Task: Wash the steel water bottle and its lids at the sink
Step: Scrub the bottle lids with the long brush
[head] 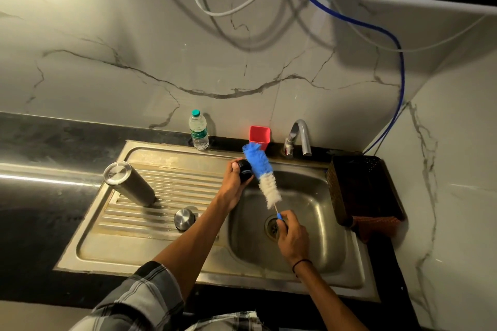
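The steel water bottle [129, 183] stands upside down on the ribbed drainboard [150, 223] at the left. A round steel lid [184, 219] sits on the drainboard near the basin. My left hand [232, 183] grips a black inner lid [245, 170] above the basin's left rim. My right hand [291, 234] holds the blue handle of a bottle brush [262, 174] over the sink basin [317, 236]. The brush's blue and white bristles lie against the black lid.
A tap [298, 138] stands behind the basin, with a red cup [259, 137] and a plastic water bottle [198, 130] along the wall. A dark basket [360, 188] sits at the basin's right edge. Cables and a blue hose hang overhead.
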